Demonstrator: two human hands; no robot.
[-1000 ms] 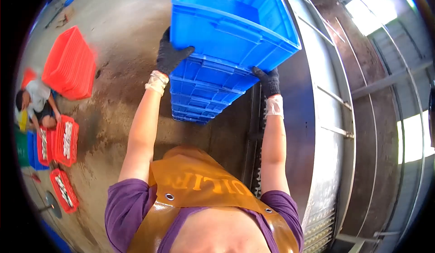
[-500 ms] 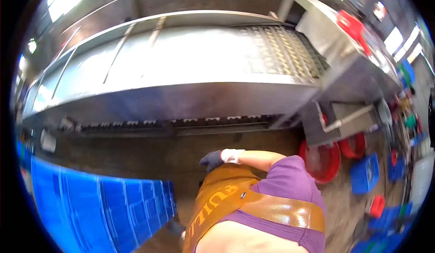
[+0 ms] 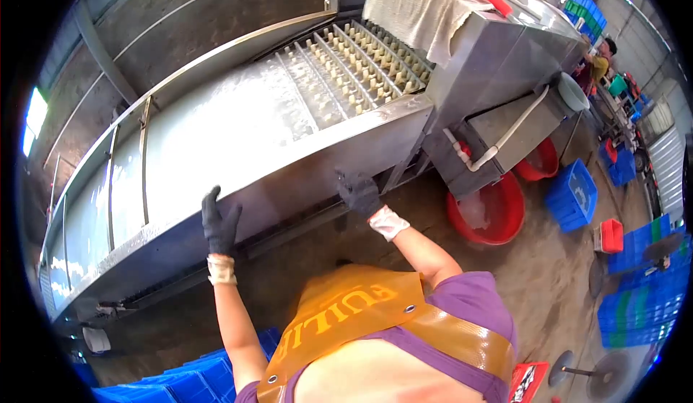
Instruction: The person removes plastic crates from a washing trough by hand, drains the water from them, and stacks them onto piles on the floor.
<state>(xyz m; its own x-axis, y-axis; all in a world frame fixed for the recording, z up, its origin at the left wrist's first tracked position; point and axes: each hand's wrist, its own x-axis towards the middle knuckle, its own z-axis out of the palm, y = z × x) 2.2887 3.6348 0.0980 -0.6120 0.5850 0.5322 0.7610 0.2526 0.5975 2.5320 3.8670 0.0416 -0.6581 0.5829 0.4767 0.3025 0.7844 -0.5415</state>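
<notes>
My left hand, in a dark glove with a pale cuff, is raised beside the front edge of a long metal trough. Its fingers are apart and nothing is in them. My right hand, gloved the same way, is held before the trough's front wall, fingers spread and holding nothing. Cloudy, bright liquid seems to fill the trough. At its far right end, a rack of metal bars holds rows of small pale pieces whose kind I cannot make out. An orange-brown apron covers my front.
Right of the trough stands a metal cabinet with a cloth draped over it. Red tubs and a blue basket sit on the floor. Blue crates are at lower left. Another person is far right.
My view has turned toward the trough's right end. My left hand has come up from low beside the blue crates, and my right hand has reached forward from the apron.
</notes>
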